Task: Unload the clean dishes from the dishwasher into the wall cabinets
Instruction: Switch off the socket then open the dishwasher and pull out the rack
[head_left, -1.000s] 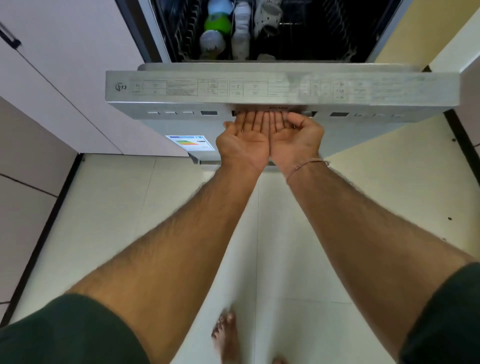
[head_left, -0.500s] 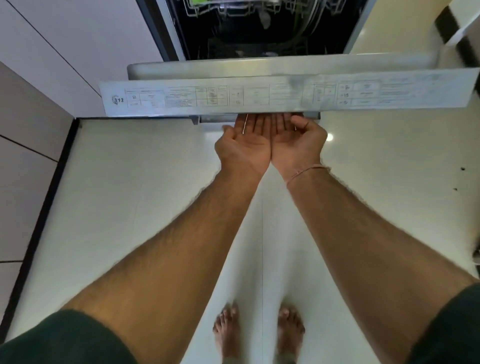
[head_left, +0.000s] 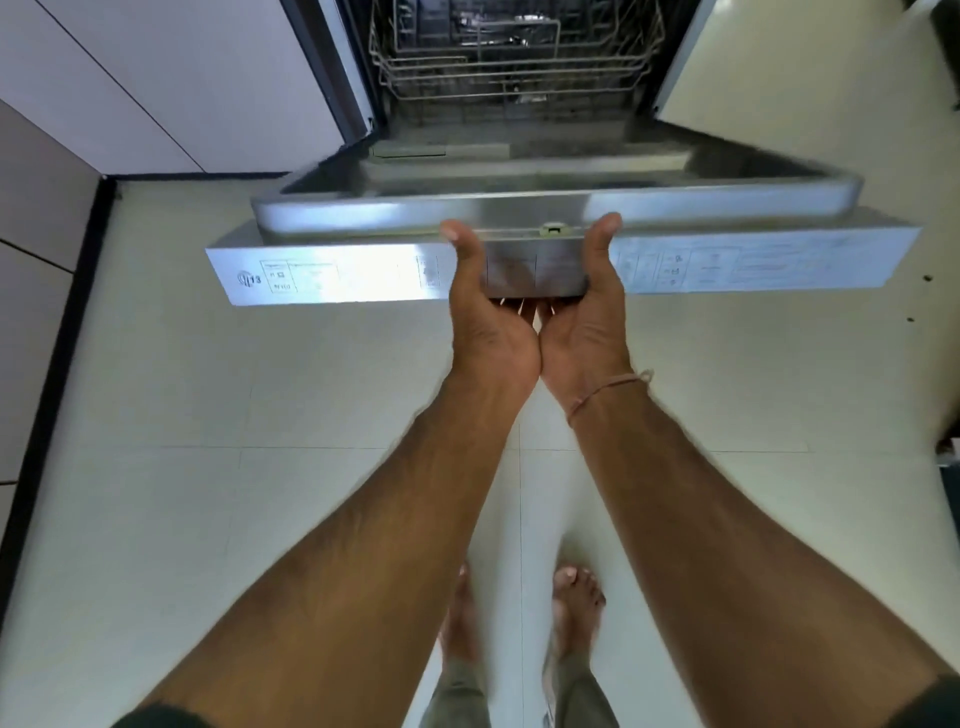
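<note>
Now both hands are holding the front edge of the dishwasher door (head_left: 353, 208), right in its middle. The left hand (head_left: 488, 327) and the right hand (head_left: 587, 322) are sitting side by side and touching. Their fingers are going under the door, where I cannot see much of them, and their thumbs are hooking over the top edge. So each hand is pinching the door between thumb and fingers. I think they are holding it this way to carry its weight, so it is not dropping open with a bang.

The door is lying almost flat, sticking out over the tiled floor (head_left: 208, 415). Behind it, the wire rack (head_left: 514, 67) is sitting inside the dark dishwasher. The clean dishes should be in there, but it is too dark and blurry to pick any out. No wall cabinet is showing.

The person's bare feet (head_left: 576, 587) are standing back from the door, giving it room. The unloading is not yet starting.
</note>
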